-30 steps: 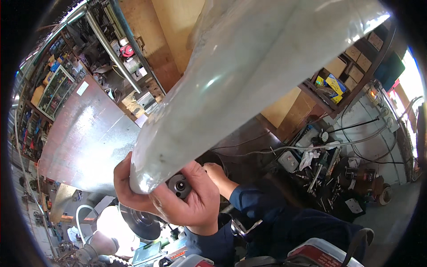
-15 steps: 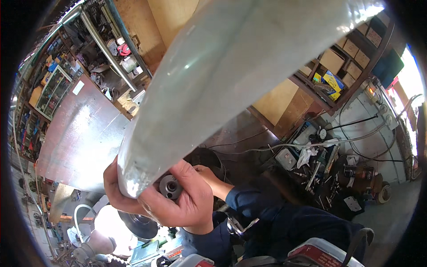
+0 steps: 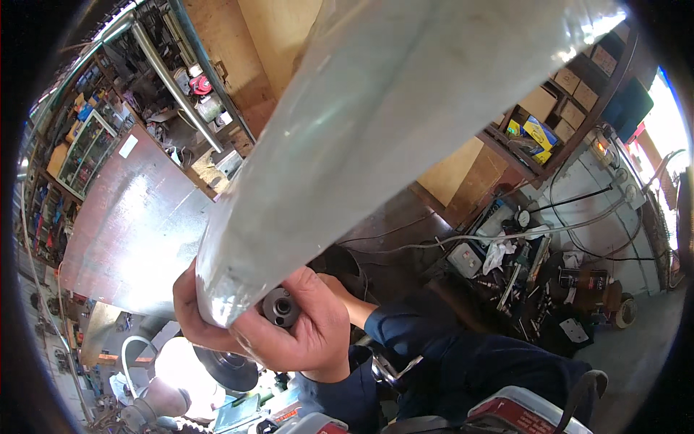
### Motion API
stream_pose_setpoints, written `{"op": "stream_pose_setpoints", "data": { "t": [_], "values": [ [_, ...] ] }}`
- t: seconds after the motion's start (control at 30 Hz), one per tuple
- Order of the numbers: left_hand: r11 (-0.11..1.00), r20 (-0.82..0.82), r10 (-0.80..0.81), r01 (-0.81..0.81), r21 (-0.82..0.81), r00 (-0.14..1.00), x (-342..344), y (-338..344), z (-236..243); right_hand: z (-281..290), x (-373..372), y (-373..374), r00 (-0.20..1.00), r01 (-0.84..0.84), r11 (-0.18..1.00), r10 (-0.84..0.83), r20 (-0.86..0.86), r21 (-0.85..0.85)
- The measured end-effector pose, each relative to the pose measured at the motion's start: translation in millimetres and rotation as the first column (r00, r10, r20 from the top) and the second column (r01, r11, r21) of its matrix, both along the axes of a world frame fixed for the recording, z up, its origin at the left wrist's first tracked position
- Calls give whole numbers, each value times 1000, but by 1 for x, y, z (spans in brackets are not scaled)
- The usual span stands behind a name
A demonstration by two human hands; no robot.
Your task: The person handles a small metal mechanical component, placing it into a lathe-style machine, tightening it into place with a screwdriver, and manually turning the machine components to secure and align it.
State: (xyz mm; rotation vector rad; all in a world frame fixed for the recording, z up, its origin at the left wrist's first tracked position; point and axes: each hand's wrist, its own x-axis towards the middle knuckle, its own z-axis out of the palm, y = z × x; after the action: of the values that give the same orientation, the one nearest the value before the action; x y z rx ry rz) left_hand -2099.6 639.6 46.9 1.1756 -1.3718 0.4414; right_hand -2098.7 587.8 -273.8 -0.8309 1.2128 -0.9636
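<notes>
Close in front of me, a long, smooth, shiny grey curved piece runs from the upper right down to a narrow rounded end. My left hand is closed around that lower end, fingers on its far left side and thumb on the right. Between thumb and palm shows a small round metal part with a centre hole and smaller holes. I cannot tell whether the hand grips it. My right hand is behind the left, mostly hidden, its fingers out of sight; its dark blue sleeve comes from the right.
A large reddish-grey metal sheet stands at left. Below it shine a bright lamp and a dark round wheel. Tools and parts lie heaped at right, under a hanging hose. A shelf holds boxes.
The grey piece and my left hand have shifted slightly right. The small round part now faces me more, its holes showing more clearly.
</notes>
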Motion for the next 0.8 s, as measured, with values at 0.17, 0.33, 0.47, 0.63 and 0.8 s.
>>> {"op": "stream_pose_setpoints", "data": {
  "t": [0.17,0.33,0.47,0.63,0.8],
  "values": [
    [995,147,95,-92,-26,984,1,3,11,9,12,2,1000,-9,1000,9,-7,-11],
    [996,127,86,-84,-18,988,-2,1,5,4,20,3,1000,-1,1000,1,3,-7],
    [996,141,91,-87,-36,986,0,0,6,7,28,4,1000,4,1000,-3,14,-15],
    [997,107,67,-63,-42,992,-1,0,5,8,29,4,1000,10,1000,-9,19,-18],
    [998,119,62,-60,-18,991,-2,1,7,8,29,3,1000,12,1000,-11,19,-16]
  ]
}}
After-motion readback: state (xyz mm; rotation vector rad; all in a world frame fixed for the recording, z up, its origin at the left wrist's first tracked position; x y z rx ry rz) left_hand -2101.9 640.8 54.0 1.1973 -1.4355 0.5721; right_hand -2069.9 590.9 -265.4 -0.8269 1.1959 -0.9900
